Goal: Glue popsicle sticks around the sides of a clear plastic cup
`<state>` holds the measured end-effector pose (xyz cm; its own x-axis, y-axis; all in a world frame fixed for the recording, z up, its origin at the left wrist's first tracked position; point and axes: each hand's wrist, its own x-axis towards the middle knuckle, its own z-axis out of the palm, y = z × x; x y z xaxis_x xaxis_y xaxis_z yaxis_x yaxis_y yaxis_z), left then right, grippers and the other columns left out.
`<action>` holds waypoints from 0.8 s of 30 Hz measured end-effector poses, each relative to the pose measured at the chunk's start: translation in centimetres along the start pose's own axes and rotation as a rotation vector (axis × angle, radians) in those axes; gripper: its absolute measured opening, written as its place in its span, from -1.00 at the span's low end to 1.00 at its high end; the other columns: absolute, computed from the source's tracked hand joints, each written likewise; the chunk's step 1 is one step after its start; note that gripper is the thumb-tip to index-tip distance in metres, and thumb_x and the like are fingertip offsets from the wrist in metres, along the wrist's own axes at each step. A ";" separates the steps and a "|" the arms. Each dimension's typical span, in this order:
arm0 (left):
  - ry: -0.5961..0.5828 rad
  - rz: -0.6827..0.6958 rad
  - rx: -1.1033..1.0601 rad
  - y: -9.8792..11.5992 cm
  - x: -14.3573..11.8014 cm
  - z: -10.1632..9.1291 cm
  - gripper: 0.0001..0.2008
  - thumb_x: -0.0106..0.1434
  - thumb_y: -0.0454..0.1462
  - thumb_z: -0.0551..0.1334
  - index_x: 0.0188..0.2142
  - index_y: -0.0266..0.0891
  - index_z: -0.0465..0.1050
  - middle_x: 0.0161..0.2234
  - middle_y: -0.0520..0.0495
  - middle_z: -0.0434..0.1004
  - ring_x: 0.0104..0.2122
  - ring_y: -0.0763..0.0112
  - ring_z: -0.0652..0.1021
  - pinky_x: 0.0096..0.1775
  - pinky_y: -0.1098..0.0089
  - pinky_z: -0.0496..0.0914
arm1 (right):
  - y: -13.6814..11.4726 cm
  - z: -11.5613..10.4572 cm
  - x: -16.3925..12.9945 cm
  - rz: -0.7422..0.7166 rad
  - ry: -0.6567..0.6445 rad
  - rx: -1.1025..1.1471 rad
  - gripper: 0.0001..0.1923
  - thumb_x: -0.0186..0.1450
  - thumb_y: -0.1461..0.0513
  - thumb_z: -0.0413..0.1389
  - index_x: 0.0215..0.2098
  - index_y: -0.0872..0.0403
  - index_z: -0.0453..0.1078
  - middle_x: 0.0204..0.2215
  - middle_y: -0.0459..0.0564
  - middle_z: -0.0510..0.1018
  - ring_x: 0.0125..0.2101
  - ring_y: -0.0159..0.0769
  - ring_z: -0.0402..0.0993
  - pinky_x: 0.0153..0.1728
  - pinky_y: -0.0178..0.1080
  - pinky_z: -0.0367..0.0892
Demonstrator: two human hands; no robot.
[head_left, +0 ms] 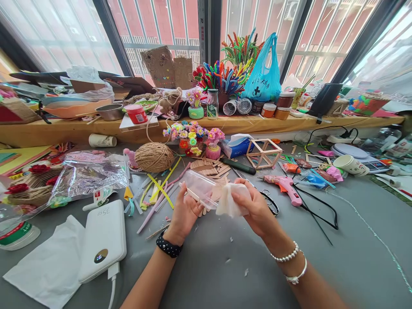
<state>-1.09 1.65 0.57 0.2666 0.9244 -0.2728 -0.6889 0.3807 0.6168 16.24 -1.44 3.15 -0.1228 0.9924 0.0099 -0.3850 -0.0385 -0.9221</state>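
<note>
My left hand [185, 212] grips a small clear zip bag [199, 186] by its lower edge, just above the grey table [225, 266]. My right hand [255, 206] pinches a crumpled white tissue [230, 201] against the bag's right end. Both hands hover at the table's middle. A black beaded band is on my left wrist, pearl and silver bracelets on my right. Wooden sticks [209, 167] lie just beyond the bag.
A white power bank [103, 238] and a white paper sheet [48, 262] lie left. A twine ball [154, 157], coloured strips [159, 189], a pink glue gun [286, 186] with black cord, scissors [268, 201], a wooden stick frame [264, 153] and small flower pots [193, 137] surround my hands.
</note>
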 end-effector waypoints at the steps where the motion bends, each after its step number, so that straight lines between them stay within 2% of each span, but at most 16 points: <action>1: -0.008 0.003 0.037 -0.2 0.0 0.1 -0.47 0.27 -0.07 -0.04 0.11 -0.39 0.15 -0.11 -0.30 0.48 -0.25 0.30 0.56 -0.30 0.44 0.46 | 0.1 0.0 0.0 -0.098 0.009 -0.121 -0.75 0.09 0.19 0.15 -0.29 0.02 0.21 -0.40 -0.12 0.44 -0.45 -0.40 0.40 -0.49 -0.38 0.30; 4: -0.014 0.029 0.079 -0.5 0.1 0.2 -0.48 0.26 -0.08 -0.01 0.12 -0.36 0.12 -0.06 -0.28 0.45 -0.21 0.28 0.55 -0.31 0.45 0.47 | 0.9 -0.1 0.0 -0.527 0.042 -0.600 -0.89 0.13 0.32 0.07 -0.35 0.04 0.29 -0.29 -0.03 0.46 -0.25 -0.30 0.41 -0.25 -0.24 0.35; 6: -0.012 0.067 0.078 -0.5 0.0 0.2 -0.48 0.26 -0.09 0.01 0.12 -0.33 0.13 -0.04 -0.25 0.43 -0.17 0.28 0.53 -0.29 0.44 0.47 | 1.5 -0.3 0.1 -0.764 0.036 -0.890 -0.82 0.14 0.41 0.01 -0.35 0.05 0.36 -0.30 0.02 0.46 -0.22 -0.28 0.40 -0.19 -0.20 0.34; 8: -0.030 0.094 0.071 -0.4 0.0 0.2 -0.50 0.25 -0.10 0.02 0.12 -0.31 0.14 -0.03 -0.22 0.43 -0.15 0.28 0.52 -0.27 0.44 0.47 | 2.1 -0.5 0.3 -0.870 -0.010 -1.070 -0.75 0.15 0.44 -0.01 -0.27 0.09 0.40 -0.29 0.06 0.48 -0.22 -0.26 0.40 -0.19 -0.20 0.35; 10: -0.044 0.125 0.067 -0.4 0.0 0.2 -0.53 0.26 -0.13 0.03 0.11 -0.31 0.15 -0.05 -0.21 0.44 -0.12 0.28 0.51 -0.25 0.43 0.46 | 2.6 -0.7 0.6 -0.881 -0.055 -1.181 -0.67 0.14 0.46 -0.01 -0.16 0.14 0.39 -0.25 0.10 0.50 -0.19 -0.22 0.40 -0.16 -0.18 0.35; 13: -0.017 0.172 0.087 -0.6 -0.1 0.1 -0.55 0.24 -0.19 0.08 0.08 -0.34 0.18 -0.06 -0.23 0.46 -0.08 0.27 0.48 -0.21 0.43 0.45 | 3.0 -1.1 1.1 -0.801 -0.115 -1.254 -0.59 0.12 0.49 -0.03 -0.10 0.13 0.39 -0.20 0.10 0.53 -0.16 -0.19 0.42 -0.13 -0.16 0.34; 16: 0.008 0.206 0.140 -0.8 -0.2 0.0 -0.54 0.18 -0.20 0.16 0.05 -0.32 0.22 -0.05 -0.22 0.45 -0.06 0.24 0.46 -0.19 0.40 0.45 | 3.2 -1.0 1.4 -0.628 -0.129 -1.162 -0.59 0.13 0.47 -0.02 -0.13 0.06 0.43 -0.21 0.05 0.55 -0.19 -0.20 0.45 -0.16 -0.18 0.34; 21: 0.020 0.244 0.199 -0.7 -0.3 -0.1 -0.53 0.17 -0.09 0.14 0.00 -0.30 0.28 -0.08 -0.21 0.47 -0.06 0.19 0.47 -0.24 0.36 0.46 | 3.6 0.4 0.9 -0.220 -0.063 -0.667 -0.79 0.18 0.27 0.06 -0.27 0.04 0.50 -0.34 -0.05 0.59 -0.33 -0.29 0.47 -0.32 -0.30 0.31; 24: 0.023 0.230 0.189 -0.5 -0.2 -0.1 -0.55 0.19 -0.06 0.09 -0.04 -0.32 0.31 -0.11 -0.21 0.49 -0.06 0.18 0.46 -0.21 0.32 0.45 | 3.9 1.2 0.6 -0.032 -0.032 -0.377 -0.77 0.16 0.16 0.10 -0.29 0.08 0.51 -0.43 -0.07 0.56 -0.43 -0.37 0.40 -0.42 -0.35 0.24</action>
<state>-0.88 1.26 0.22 0.1010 0.9869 -0.1258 -0.5914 0.1612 0.7901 13.53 -1.12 0.02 -0.1466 0.9881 0.0475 -0.0265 0.0441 -0.9987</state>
